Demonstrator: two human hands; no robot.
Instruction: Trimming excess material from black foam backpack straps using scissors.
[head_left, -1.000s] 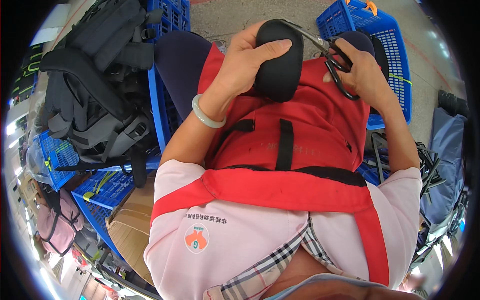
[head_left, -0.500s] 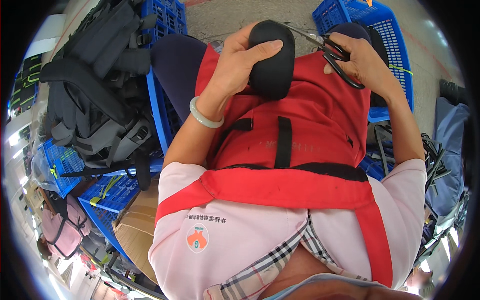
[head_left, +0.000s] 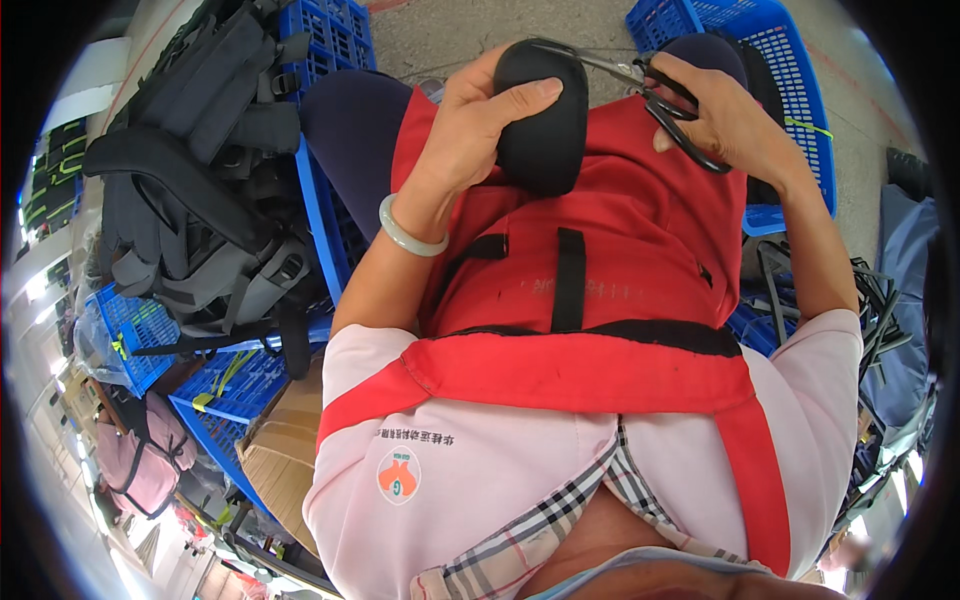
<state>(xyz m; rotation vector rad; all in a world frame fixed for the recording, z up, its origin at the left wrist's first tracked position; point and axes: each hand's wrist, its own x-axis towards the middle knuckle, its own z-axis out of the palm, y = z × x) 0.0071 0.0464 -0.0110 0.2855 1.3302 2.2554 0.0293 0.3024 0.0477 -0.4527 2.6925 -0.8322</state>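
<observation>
The left hand (head_left: 478,108) is raised above the lap, its forearm slanting up from the lower left with a pale bracelet (head_left: 412,232) at the wrist. Its thumb lies flat across the face of a black pad (head_left: 545,135), pointing right, while the fingers curl behind it, mostly hidden; this grip pinches the pad by its left side. The pad stands roughly upright over the red apron (head_left: 645,205), between the wearer's knees as seen from above.

The right hand (head_left: 728,125) is level with it, the elbow bent outward and the forearm leaning inward from the right. Its grip is closed round the black handles of a pair of scissors (head_left: 618,70), whose blades point left to the pad's top edge; whether they touch it, I cannot tell.

A blue crate (head_left: 817,150) stands just beyond the right hand, and dark bags (head_left: 180,190) are heaped to the left
</observation>
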